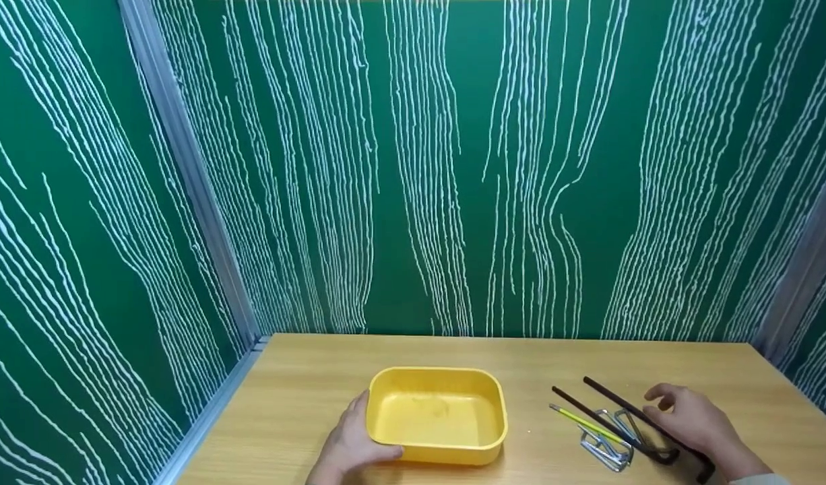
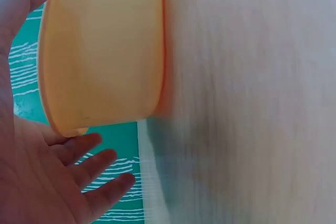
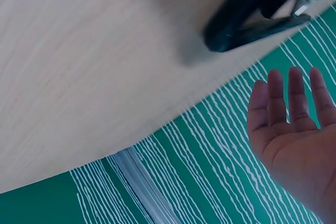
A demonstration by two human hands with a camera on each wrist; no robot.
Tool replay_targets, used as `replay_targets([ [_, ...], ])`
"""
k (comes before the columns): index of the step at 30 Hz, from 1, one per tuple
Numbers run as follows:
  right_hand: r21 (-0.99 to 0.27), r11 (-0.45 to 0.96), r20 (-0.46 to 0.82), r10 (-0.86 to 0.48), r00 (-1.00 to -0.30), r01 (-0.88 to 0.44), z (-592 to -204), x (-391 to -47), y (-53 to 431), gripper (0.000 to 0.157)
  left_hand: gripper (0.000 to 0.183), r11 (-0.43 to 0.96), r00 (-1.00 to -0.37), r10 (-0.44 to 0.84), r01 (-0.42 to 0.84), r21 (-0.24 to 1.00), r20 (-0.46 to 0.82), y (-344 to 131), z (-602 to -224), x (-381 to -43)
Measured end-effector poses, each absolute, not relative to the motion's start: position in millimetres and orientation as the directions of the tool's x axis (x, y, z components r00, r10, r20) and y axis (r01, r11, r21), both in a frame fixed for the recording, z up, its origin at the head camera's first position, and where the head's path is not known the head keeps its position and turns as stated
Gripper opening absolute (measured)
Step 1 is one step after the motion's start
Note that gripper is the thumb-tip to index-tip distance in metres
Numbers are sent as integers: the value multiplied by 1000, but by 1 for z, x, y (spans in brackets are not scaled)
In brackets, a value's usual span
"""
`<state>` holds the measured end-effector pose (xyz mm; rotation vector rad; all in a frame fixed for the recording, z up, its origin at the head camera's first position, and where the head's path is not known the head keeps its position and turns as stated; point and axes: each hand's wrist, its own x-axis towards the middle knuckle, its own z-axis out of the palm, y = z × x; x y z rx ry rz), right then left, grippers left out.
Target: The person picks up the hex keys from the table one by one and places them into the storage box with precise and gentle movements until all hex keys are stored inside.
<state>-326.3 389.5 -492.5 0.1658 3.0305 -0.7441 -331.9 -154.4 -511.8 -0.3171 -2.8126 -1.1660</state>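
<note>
A yellow rectangular tub (image 1: 436,455) stands upright on the table, with nothing inside. My left hand (image 1: 352,434) grips its near left corner, thumb along the front wall and fingers on the left side. In the left wrist view the index finger bears on the tub (image 2: 105,51) while the other fingers stretch out free. My right hand (image 1: 696,417) hovers over the right side, fingers loosely bent and holding nothing. Just left of it lie two dark bent rods (image 1: 618,397), a yellow-green pen-like stick (image 1: 586,422) and several silver wire loops (image 1: 605,453), overlapping in a pile.
The wooden table (image 1: 305,377) carries both the tub and the pile. Green walls (image 1: 480,202) with white wavy lines rise behind and at the sides. Grey metal posts (image 1: 191,148) stand at the corners.
</note>
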Motion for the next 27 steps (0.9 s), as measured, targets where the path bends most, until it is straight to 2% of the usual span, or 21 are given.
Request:
replay_targets([
  [4,-464,878,-72,94,-993,117,-499,-330,391,49,120,684,-971,179,240,689,161,-156,-513,-332],
  [15,-484,861,-135,106,-985,159,-519,-334,391,50,119,693,-982,136,190,696,133,-162,-515,-333],
  [27,-465,872,-159,89,-983,154,-521,-335,399,30,119,688,-996,73,94,719,61,-160,-516,-335],
])
